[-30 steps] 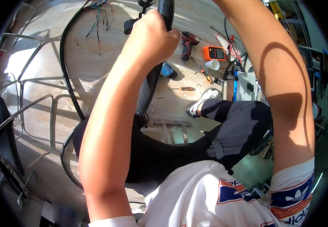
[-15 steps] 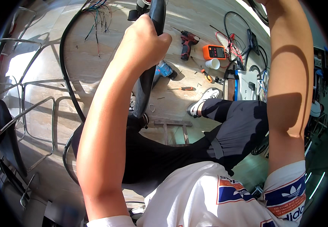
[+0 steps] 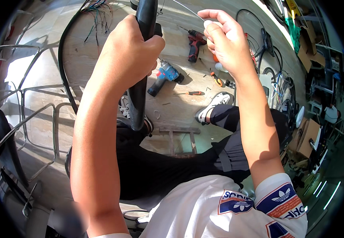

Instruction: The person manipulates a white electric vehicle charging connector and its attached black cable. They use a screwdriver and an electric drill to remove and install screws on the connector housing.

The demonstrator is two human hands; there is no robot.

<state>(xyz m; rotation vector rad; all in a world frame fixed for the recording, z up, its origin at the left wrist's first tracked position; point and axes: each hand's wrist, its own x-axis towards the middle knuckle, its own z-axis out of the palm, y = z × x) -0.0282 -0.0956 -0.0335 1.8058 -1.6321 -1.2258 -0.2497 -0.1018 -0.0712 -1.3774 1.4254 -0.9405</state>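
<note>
Pale floor (image 3: 180, 113), curved black bar (image 3: 137, 99) in tight left grip (image 3: 130, 53), thin silvery wire (image 3: 188, 8) in pinched right grip (image 3: 229, 45)

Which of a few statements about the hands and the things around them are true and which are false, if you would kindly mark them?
1. The left hand grips a long black piece. True.
2. A red drill and a blue power tool lie on the floor. True.
3. The right hand holds the red drill. False: it pinches a thin pale wire.
4. The screwdriver lies left of the blue power tool. False: it lies to the right.
5. The shirt is mainly white. True.
</note>
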